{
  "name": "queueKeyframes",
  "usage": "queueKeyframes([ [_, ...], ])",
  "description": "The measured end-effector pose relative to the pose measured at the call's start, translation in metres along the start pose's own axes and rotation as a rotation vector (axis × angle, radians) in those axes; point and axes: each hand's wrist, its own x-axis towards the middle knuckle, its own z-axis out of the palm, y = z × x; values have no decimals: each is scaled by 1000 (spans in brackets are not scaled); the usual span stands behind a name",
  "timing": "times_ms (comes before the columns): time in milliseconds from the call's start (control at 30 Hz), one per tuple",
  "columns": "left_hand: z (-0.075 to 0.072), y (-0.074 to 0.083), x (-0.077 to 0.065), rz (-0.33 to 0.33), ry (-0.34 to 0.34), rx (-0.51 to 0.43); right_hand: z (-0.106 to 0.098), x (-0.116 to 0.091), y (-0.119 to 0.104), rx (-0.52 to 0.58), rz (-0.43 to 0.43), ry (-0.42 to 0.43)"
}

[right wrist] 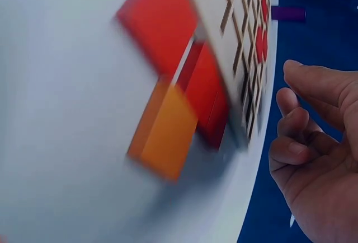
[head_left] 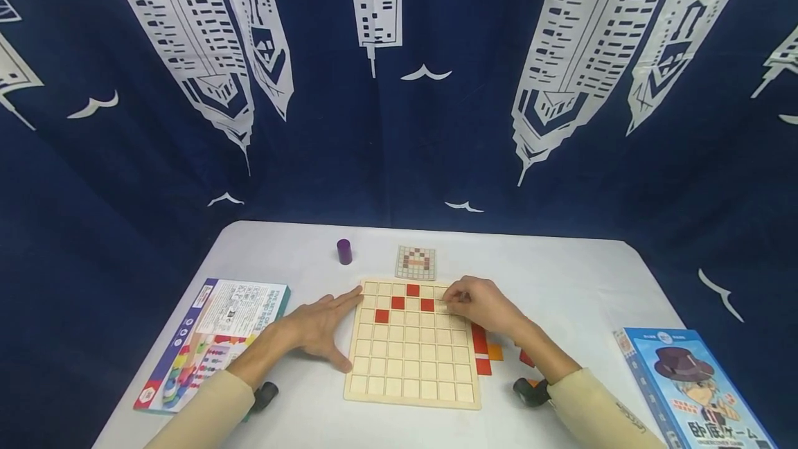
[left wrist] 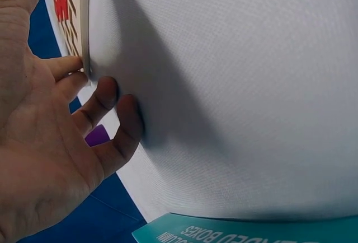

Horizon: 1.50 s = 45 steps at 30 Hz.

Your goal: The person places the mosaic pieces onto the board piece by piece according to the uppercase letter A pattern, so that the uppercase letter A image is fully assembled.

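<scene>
A square wooden grid board [head_left: 411, 352] lies on the white table, with several red tiles [head_left: 397, 303] in its upper cells. At its left edge my left hand [head_left: 321, 331] is spread, with fingertips near the top corner and the thumb lower down that side. In the left wrist view, two of its fingertips meet the board's edge. My right hand [head_left: 476, 302] hovers over the board's upper right corner. Its fingers are loosely bent, and the right wrist view shows nothing between thumb and fingers. Beyond the board lies a small pattern card [head_left: 415, 263].
Red pieces [head_left: 479, 339] and an orange block [right wrist: 166, 131] lie along the board's right side. A purple cylinder [head_left: 344, 252] stands at the back. One box [head_left: 212, 345] lies at the left and a blue box [head_left: 695, 386] at the right.
</scene>
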Motion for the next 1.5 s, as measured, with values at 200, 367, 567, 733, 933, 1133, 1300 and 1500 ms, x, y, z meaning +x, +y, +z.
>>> queueKeyframes([
  [200, -1, 1, -3, 20, 1, -21, -12, -17, 19, 9, 63, -3],
  [367, -1, 0, -4, 28, -1, -7, -16, -30, 30, 10, 93, -19],
  [567, 0, 0, -4, 34, 2, -17, -11, -38, 36, -78, 132, -50],
  [733, 0, -1, -3, 31, -3, -18, -7, -41, 34, -128, 153, -34],
  [933, 0, -1, -2, 17, -4, -5, -4, -43, 33, -125, 129, -20],
  [1133, 0, -1, -2, 24, -1, -5, -4, -43, 32, -145, 122, -8],
  [1300, 0, 0, -1, 31, -2, -2, -4, -42, 33, -143, 123, 17],
  [1500, -1, 0, -1, 34, 1, 0, -5, -41, 38, -134, 99, 50],
])
